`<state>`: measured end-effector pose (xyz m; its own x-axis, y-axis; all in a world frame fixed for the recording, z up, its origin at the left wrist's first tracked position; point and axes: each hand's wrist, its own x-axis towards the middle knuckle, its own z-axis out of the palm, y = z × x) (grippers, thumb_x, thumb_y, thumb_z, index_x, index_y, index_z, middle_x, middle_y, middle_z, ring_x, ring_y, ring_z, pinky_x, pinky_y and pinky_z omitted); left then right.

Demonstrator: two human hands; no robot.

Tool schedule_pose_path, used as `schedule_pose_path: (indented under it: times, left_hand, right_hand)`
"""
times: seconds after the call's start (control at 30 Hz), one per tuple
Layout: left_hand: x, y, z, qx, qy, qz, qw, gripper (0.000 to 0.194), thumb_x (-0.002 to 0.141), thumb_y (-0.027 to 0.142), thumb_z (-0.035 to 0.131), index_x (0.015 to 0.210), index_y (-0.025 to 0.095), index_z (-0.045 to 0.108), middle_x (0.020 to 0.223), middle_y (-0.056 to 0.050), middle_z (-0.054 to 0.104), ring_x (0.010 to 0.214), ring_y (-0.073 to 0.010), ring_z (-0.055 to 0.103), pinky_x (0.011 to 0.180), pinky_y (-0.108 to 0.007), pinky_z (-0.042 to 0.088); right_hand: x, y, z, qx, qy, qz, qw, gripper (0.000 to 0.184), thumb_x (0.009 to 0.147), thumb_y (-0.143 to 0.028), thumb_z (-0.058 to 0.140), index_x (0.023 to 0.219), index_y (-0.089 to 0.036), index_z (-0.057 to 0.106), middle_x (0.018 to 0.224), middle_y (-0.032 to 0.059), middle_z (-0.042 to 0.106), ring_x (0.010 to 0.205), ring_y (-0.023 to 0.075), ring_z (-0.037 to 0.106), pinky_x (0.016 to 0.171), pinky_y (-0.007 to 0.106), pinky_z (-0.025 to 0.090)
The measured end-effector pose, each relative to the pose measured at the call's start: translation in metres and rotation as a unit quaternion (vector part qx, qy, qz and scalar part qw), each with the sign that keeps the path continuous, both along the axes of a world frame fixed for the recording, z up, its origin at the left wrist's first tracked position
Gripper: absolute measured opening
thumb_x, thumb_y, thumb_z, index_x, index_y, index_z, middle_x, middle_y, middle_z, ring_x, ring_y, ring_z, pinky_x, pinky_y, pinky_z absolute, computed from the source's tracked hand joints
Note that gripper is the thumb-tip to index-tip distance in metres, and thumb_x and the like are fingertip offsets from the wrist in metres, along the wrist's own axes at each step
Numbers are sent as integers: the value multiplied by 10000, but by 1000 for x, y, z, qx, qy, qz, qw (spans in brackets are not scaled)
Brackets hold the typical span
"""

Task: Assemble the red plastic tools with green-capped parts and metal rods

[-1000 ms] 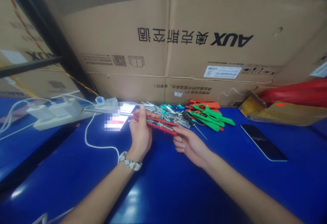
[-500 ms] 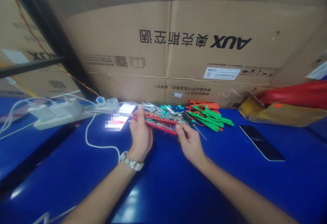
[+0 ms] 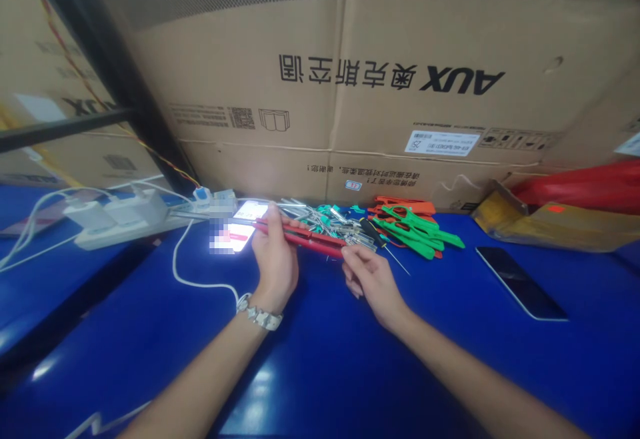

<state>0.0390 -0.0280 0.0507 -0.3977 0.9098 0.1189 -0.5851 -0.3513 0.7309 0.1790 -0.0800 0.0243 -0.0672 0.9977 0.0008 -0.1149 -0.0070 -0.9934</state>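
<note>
My left hand (image 3: 275, 259) is closed around a long red plastic tool (image 3: 313, 240) with a thin metal shaft that points left over a lit phone (image 3: 240, 233). Its thumb lies along the top. At the tool's right end, my right hand (image 3: 367, 280) pinches the red plastic between thumb and fingers, the other fingers curled beneath. Two red lengths lie close together, with a narrow dark slot between them. Just beyond the tool is a heap of thin metal rods and small green parts (image 3: 325, 217). A black-handled screwdriver (image 3: 373, 232) rests at the heap's right side.
Green plastic pieces (image 3: 417, 231) lie over orange ones (image 3: 407, 205) right of the heap. A dark phone (image 3: 520, 282) lies farther right, near an open carton (image 3: 555, 225). A white power strip (image 3: 120, 229) with cables stands left. A large cardboard box (image 3: 320, 39) backs the blue table (image 3: 320, 372).
The two red lengths, spread apart with a gap earlier, now sit closer together. My right hand has turned a little at the tool's end. The whole view has shifted slightly.
</note>
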Motion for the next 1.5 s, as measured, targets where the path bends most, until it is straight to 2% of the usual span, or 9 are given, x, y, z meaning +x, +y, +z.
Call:
schedule_pose_path:
  times: [0.27,0.47,0.53,0.63,0.73,0.87,1.2,1.37,1.5]
  left_hand:
    - [4,0,-6,32,53,-22,998,372,864,491,651,657,194,568,590,20,598,632,-144,644,713,-293,535]
    - [0,0,-4,-25,40,-88,995,365,809,488,717,672,173,593,620,-3,630,679,-166,674,722,-309,551]
    - [0,-1,-5,-64,30,-92,993,372,785,488,740,674,163,596,624,-6,635,675,-169,675,707,-308,550]
    - [5,-7,-9,-110,7,-98,989,386,749,488,772,680,151,597,627,-7,639,646,-161,661,667,-292,540]
    - [13,-16,-13,-145,-18,-122,982,382,717,465,805,697,142,602,633,-2,642,585,-129,621,610,-260,509]
    - [17,-29,-16,-198,-25,-149,968,397,673,456,837,691,141,595,634,3,640,559,-106,582,564,-231,452]
    - [-17,-34,-6,-277,72,-297,911,264,826,405,693,761,157,630,716,-17,672,685,-142,600,732,-269,472]
    - [-21,-40,10,-291,64,-307,904,196,892,346,592,853,164,655,740,-26,680,710,-153,606,751,-279,464]
    - [-17,-45,18,-320,52,-268,907,170,902,255,557,768,164,606,668,-3,626,646,-129,579,710,-263,448]
  right_hand:
    - [2,1,9,-148,189,29,970,368,722,-427,779,782,-215,485,580,-101,418,435,42,230,419,198,179]
    - [11,2,5,-28,-81,-8,996,423,777,-595,666,689,-199,546,541,-50,443,435,80,315,437,259,220]
    - [15,1,5,64,-228,-57,970,426,782,-612,658,718,-201,569,567,-31,464,485,109,379,475,275,273]
    - [18,-2,8,201,-409,-108,883,462,711,-566,751,966,-210,603,854,50,625,715,200,571,602,318,417]
    - [16,-2,11,293,-503,-45,812,604,747,-429,752,1272,-227,533,1239,122,603,1079,298,587,847,417,468]
    - [10,-2,11,299,-559,38,772,464,887,-243,595,1345,-212,526,1200,115,667,1064,278,622,918,433,426]
    - [19,10,-5,259,-434,96,857,259,900,-342,621,1125,-229,677,1012,40,731,861,201,657,803,323,459]
    - [23,18,-9,215,-371,69,901,296,893,-448,612,993,-184,702,882,38,714,750,184,630,696,296,472]
    - [28,30,-1,205,-379,43,901,309,914,-444,577,1055,-195,693,912,37,723,770,191,643,716,298,472]
